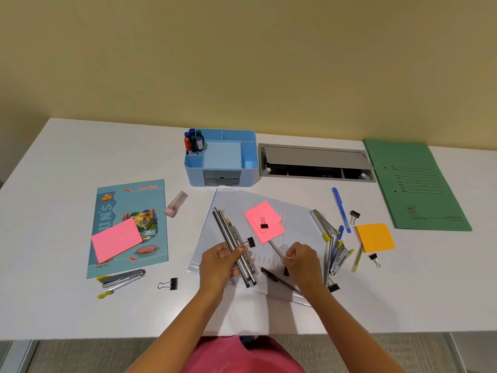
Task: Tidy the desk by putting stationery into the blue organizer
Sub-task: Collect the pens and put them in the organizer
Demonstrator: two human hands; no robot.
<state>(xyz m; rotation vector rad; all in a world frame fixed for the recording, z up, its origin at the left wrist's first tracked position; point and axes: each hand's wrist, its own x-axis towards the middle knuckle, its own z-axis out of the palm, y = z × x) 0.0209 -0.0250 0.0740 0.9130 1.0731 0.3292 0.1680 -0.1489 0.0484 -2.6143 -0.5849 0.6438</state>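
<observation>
Left hand (219,262): fingers (240,250) curled round pencil bundle (233,244), over clear folder (295,219). Right hand (302,261): fingers pinching single pencil (275,247), far end under pink notes (265,220). Blue organizer (220,157) well apart, at surface (80,157) rear. Risk: bundle fans, slips; pulled pencil drags notes, binder clip (264,224).

Left hand (219,262) grips a bundle of pencils (234,244) above a clear sleeve (293,224). Right hand (302,261) pinches one pencil (275,247) near pink notes (265,220). Blue organizer (222,157) holds markers (193,142) at table (67,157) rear.
</observation>
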